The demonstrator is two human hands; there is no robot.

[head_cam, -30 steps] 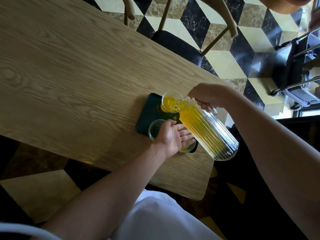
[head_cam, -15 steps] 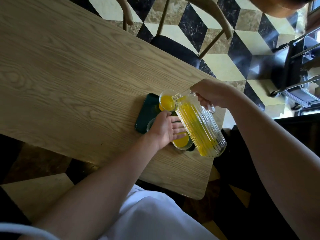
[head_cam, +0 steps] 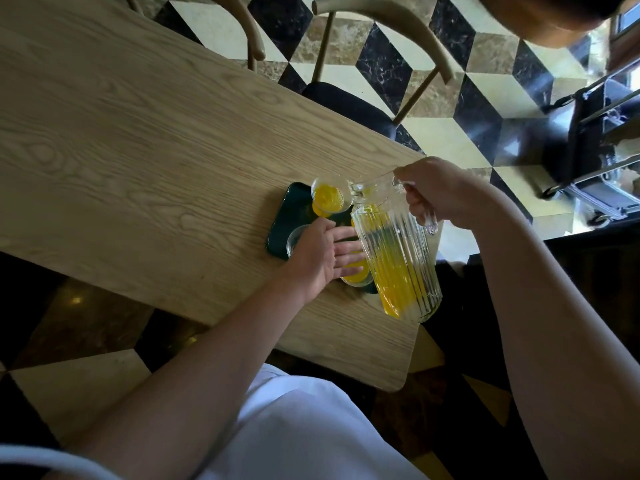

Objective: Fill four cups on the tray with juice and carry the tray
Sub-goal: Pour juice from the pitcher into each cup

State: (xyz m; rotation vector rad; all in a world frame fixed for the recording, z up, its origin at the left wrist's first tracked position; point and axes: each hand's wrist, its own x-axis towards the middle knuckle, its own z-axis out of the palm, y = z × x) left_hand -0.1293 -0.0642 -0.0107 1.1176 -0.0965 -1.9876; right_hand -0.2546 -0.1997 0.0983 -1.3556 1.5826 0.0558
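Observation:
A dark green tray (head_cam: 284, 216) lies near the right end of the wooden table (head_cam: 138, 150). On it a clear cup (head_cam: 330, 199) at the far side holds orange juice. An empty clear cup (head_cam: 294, 240) stands at the near left, partly under my left hand (head_cam: 323, 256). That hand lies flat and open over the tray. Below its fingers shows a cup with juice (head_cam: 356, 277). My right hand (head_cam: 440, 194) grips the handle of a ribbed glass pitcher (head_cam: 398, 258), which is nearly upright with juice in its lower part. A fourth cup is hidden behind the pitcher.
A wooden chair with a dark seat (head_cam: 349, 102) stands at the table's far side. A black wheeled trolley (head_cam: 595, 147) is at the right on the patterned tile floor. The table's right edge runs just past the tray.
The pitcher has tipped back from pouring into the far cup to nearly upright, and the stream has stopped. The far cup now holds more juice. My left hand stays on the tray.

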